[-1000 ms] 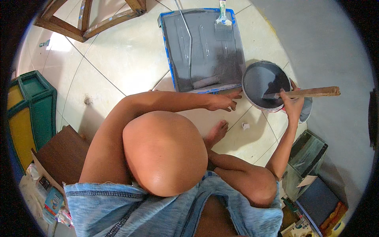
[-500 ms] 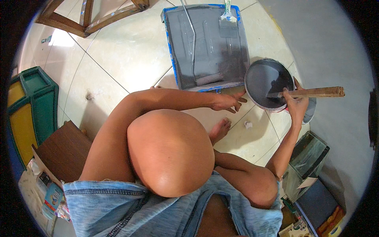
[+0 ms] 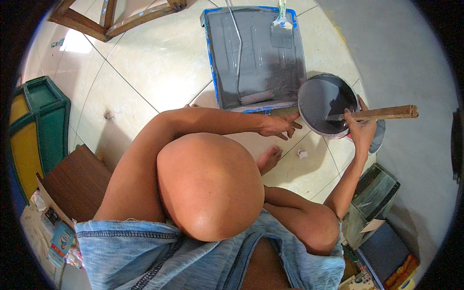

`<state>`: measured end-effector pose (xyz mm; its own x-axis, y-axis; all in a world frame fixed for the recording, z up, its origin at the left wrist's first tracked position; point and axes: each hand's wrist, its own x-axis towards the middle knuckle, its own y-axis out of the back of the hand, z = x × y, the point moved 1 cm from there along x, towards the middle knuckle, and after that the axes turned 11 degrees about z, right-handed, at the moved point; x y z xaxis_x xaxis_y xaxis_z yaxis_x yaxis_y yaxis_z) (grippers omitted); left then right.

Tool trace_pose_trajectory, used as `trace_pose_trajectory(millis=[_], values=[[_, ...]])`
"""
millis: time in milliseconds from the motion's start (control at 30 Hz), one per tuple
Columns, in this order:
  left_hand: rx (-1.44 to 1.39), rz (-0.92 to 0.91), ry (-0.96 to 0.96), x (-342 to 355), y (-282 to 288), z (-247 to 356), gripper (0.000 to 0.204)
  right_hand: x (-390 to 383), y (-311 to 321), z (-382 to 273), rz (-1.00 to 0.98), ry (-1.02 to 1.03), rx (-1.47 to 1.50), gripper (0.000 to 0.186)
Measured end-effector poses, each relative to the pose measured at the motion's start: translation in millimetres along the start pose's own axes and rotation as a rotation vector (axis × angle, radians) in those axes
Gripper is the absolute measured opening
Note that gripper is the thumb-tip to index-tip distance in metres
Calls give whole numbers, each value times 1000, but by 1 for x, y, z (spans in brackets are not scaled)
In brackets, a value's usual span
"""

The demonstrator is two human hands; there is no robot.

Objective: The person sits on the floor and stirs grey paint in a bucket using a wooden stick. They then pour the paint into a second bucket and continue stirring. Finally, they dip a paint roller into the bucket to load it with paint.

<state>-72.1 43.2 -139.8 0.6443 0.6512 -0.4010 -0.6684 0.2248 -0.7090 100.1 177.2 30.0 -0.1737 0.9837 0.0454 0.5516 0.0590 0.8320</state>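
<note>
A round paint bucket (image 3: 314, 126) with dark grey paint inside stands or is held at the right of the tray; whether its base rests on the floor is hidden. A flat wooden stick (image 3: 386, 113) lies across its right rim, one end in the paint. My right hand (image 3: 362, 129) grips the bucket's right side, its thumb over the stick. Beside the bucket's left rim, my left hand (image 3: 280, 126) has its fingers apart; contact is unclear. The blue-edged paint tray (image 3: 215, 72) is coated grey and holds a paint roller (image 3: 257, 97) and a paintbrush (image 3: 282, 26).
Another round container (image 3: 378, 137) sits partly behind my right hand. A glass tank (image 3: 372, 193) stands by the grey wall (image 3: 415, 72). Wooden frame legs (image 3: 104, 29) are at the far left, a green-yellow plastic unit (image 3: 50, 125) at left. A small white scrap (image 3: 302, 153) lies near my foot.
The bucket and stick appear slightly further left, along with my right hand. The whole view has shifted a little; my left hand keeps its pose.
</note>
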Motion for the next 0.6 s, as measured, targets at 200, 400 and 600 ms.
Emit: trace_pose_trajectory(millis=[200,400,600], values=[[-27,-35,2,1,-5,2,100,-4,6,1,44,76,-39,54],[-32,-9,6,-5,-5,6,98,-4,0,-1,48,100,-56,54],[-17,-29,11,-2,-7,7,97,-6,5,-3,50,117,-119,54]])
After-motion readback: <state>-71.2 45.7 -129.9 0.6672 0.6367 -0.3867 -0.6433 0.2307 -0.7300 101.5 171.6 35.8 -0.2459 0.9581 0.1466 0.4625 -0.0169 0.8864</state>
